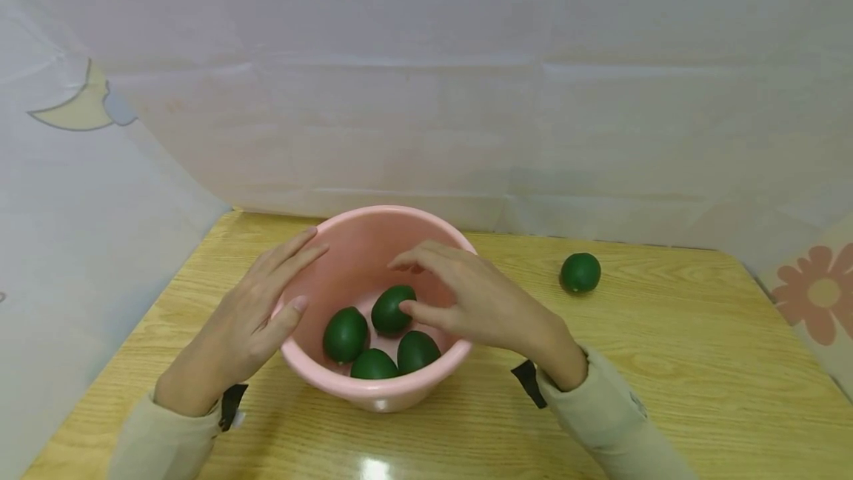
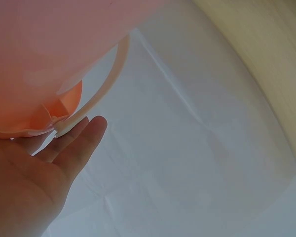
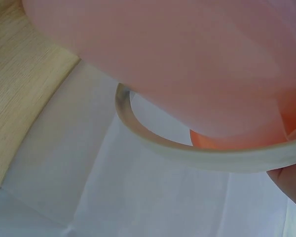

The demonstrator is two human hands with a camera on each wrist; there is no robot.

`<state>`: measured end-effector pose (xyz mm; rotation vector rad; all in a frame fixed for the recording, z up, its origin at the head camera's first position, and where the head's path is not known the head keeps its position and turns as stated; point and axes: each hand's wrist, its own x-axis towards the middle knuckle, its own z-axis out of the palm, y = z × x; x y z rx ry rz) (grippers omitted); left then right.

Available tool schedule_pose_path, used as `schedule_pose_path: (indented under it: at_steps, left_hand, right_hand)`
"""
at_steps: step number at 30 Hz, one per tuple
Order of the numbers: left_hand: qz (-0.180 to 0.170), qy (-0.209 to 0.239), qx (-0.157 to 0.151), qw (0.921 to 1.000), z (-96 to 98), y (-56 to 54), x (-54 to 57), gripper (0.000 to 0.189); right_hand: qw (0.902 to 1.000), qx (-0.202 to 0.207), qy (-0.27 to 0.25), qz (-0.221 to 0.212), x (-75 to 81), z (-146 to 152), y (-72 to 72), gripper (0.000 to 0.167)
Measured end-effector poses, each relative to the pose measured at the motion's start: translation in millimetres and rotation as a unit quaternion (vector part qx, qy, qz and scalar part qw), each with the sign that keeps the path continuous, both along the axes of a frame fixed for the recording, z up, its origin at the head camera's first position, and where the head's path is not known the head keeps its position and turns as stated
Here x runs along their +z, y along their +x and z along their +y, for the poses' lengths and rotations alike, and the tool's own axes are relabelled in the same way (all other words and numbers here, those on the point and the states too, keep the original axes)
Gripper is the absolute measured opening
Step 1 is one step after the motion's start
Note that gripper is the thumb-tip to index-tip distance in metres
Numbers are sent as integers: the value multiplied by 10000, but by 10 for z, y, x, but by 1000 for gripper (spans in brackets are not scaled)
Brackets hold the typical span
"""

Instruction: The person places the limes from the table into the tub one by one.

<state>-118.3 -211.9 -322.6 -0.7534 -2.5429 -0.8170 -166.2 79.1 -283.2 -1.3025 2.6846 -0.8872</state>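
A pink bucket (image 1: 380,389) stands on the table and holds several dark green, egg-shaped fruits (image 1: 345,335). My left hand (image 1: 246,317) lies along the bucket's left rim with its fingers extended. In the left wrist view its fingertips are right at the bucket's pale handle (image 2: 106,84), where it joins the rim. My right hand (image 1: 489,302) reaches over the right rim, thumb and fingers spread apart with nothing between them. Its thumb overlaps one fruit (image 1: 389,311) inside the bucket in the head view. The handle (image 3: 187,153) hangs outside the bucket in the right wrist view.
Another green fruit (image 1: 580,272) sits alone on the wooden table (image 1: 666,361), to the right of the bucket. A pale cloth backdrop (image 1: 426,95) rises behind the table's far edge and along both sides.
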Motion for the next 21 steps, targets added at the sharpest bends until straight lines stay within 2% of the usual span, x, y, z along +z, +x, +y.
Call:
schedule_pose_path:
  at_steps: [13,21]
  left_hand:
    - [-70,-64,59,9999,-6,11,-9,58]
    - [-137,-99,91,9998,-14,5,1,59]
  right_hand:
    - [9984,-84,-555,83,5,73,-3,32]
    - [9964,-132,-665,500,12,169,-18,33]
